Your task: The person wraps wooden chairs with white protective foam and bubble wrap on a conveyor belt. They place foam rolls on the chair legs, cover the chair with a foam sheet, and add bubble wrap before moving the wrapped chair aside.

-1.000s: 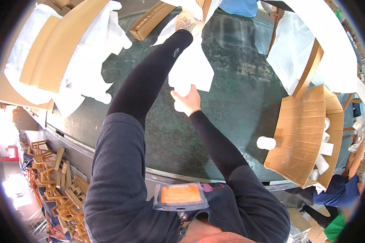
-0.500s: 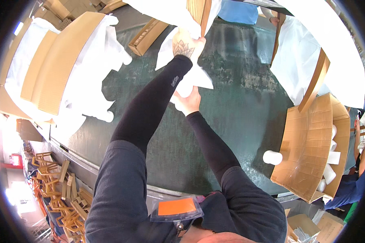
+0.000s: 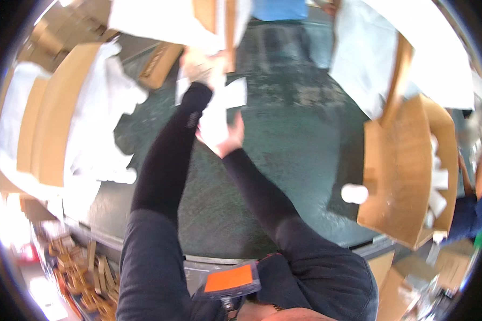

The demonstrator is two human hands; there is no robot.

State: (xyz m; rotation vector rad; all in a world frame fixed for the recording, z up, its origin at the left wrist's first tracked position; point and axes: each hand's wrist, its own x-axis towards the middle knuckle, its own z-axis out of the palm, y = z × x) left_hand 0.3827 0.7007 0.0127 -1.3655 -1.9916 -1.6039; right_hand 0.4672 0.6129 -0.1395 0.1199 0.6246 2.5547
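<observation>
A white foam sheet (image 3: 215,115) hangs between my hands over the dark green tabletop, its loose corner spreading to the right. My right hand (image 3: 231,137) grips its near end, thumb stretched along the side and fingers round the far side. My left hand (image 3: 202,67) is closed at the sheet's upper part, against a wooden leg (image 3: 230,40); motion blurs its fingers. Beyond it, the leg belongs to a piece largely covered in white wrap (image 3: 155,21). The leg's lower end points down just right of my left hand.
An open cardboard box (image 3: 396,176) with white foam rolls stands right, one roll (image 3: 354,193) beside it. Another wrapped wooden piece (image 3: 396,75) rises behind. Left lie cardboard and white wrap (image 3: 91,117), plus a long narrow carton (image 3: 159,65). Another person's hand (image 3: 329,7) shows at the far edge.
The view has shifted, so most things sit further left. My right hand has drawn away from my left, and the white foam sheet between them shows longer.
</observation>
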